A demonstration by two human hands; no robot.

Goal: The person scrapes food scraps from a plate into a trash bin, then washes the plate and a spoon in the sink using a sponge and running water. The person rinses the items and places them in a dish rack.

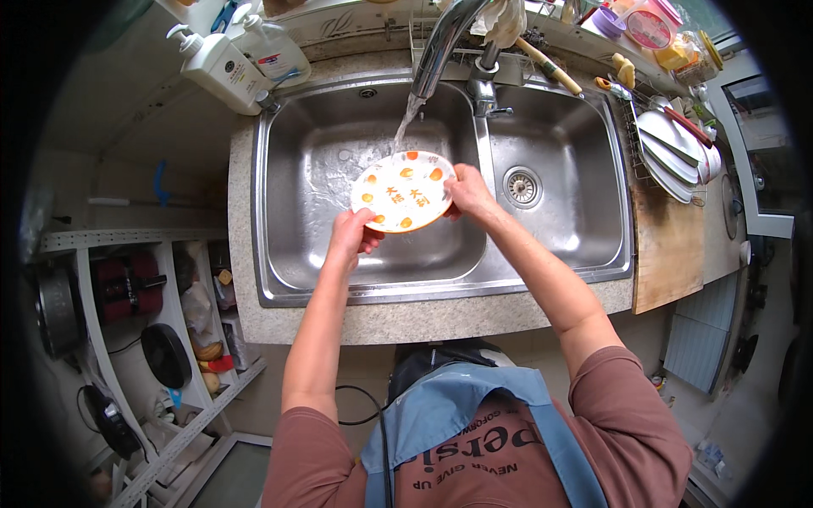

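Note:
A white plate (403, 190) with orange fruit prints, an orange rim and writing is held over the left basin of a steel double sink (375, 267). My left hand (357, 233) grips its near left edge, thumb on top and fingers curled below. My right hand (467, 190) grasps the right edge in the same way. From the chrome faucet (438, 57) a stream of water (403, 127) runs down to the plate's far edge. Water spreads over the basin floor to the left. The plate's underside is hidden.
Two pump bottles (222, 70) stand at the sink's back left corner. A dish rack (641, 143) with stacked white plates (667, 155) is on the right, beyond a wooden cutting board (667, 247). A brush-like wooden handle (549, 66) lies behind the right basin. Shelves (130, 317) hold cookware at left.

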